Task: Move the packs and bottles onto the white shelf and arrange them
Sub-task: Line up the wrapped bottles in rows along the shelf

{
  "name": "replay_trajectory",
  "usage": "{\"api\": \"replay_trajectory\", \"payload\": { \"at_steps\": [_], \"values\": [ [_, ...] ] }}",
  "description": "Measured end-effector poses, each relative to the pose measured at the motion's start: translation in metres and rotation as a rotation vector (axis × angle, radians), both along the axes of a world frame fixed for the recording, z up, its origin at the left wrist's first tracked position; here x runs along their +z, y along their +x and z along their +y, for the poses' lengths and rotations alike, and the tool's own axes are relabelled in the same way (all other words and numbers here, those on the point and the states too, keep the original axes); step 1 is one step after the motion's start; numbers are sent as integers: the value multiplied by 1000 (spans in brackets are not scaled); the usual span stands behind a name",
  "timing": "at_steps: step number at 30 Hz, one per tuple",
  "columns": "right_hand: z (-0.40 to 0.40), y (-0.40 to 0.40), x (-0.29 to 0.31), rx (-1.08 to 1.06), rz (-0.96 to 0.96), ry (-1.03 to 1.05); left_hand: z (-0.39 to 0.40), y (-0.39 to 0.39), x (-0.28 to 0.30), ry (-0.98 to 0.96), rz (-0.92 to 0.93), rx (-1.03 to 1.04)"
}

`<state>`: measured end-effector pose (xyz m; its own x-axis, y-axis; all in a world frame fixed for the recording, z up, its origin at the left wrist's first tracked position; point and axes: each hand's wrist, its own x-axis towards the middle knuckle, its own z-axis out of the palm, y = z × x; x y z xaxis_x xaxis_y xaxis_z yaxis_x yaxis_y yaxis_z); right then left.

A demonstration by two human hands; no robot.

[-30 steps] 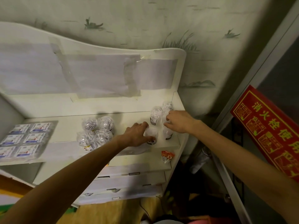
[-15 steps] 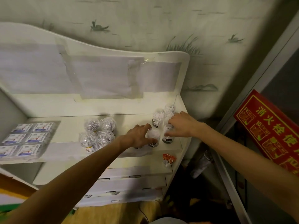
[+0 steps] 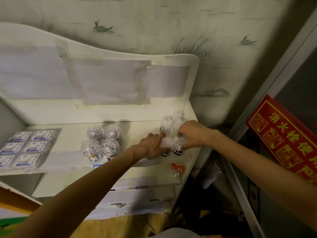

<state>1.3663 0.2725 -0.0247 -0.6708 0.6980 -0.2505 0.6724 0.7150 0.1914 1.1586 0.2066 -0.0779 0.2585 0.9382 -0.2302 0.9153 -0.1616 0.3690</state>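
right hand [image 3: 192, 134] fingers curled down round the top of a clear bottle [image 3: 178, 145] at the right end of the white shelf [image 3: 68, 133], pinching it near the neck. left hand [image 3: 151, 146] lies over the next bottle [image 3: 166, 146], thumb and fingers loosely wrapped on it; how tight, cannot tell, palm hides most of it. these two bottles touch each other near the front edge. two more bottles [image 3: 171, 122] stand just behind, by the shelf's side wall. a cluster of four bottles [image 3: 101, 141] sits mid-shelf, well apart from the hands. flat packs [image 3: 25, 146] lie at the left end. a small orange packet [image 3: 177, 168] is on the lower ledge, not on the shelf yet.

step looks like squaring up the right-hand group. to do it well: keep bottles upright, slide from low on the body not the cap, since they look light and tippy; nudge the front pair back against the rear pair so rows line up; don't knock the rear ones into the wall. orange packet likely left to move.
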Motion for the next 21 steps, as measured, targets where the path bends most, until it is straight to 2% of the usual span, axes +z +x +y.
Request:
{"api": "replay_trajectory", "payload": {
  "at_steps": [4, 9, 15, 21],
  "values": [
    [-1, 1, 4, 6, -122, 27, 1, 12, 3, -2, 39, -15],
    [0, 5, 7, -18, -148, 15, 3, 18, 6, 6, 67, -33],
    [-5, 4, 3, -6, -96, 0, 6, 11, 6, -46, 1, -26],
    [-20, -17, -2, 42, 93, -49, 7, 3, 8, -41, -76, 5]
  ]
}}
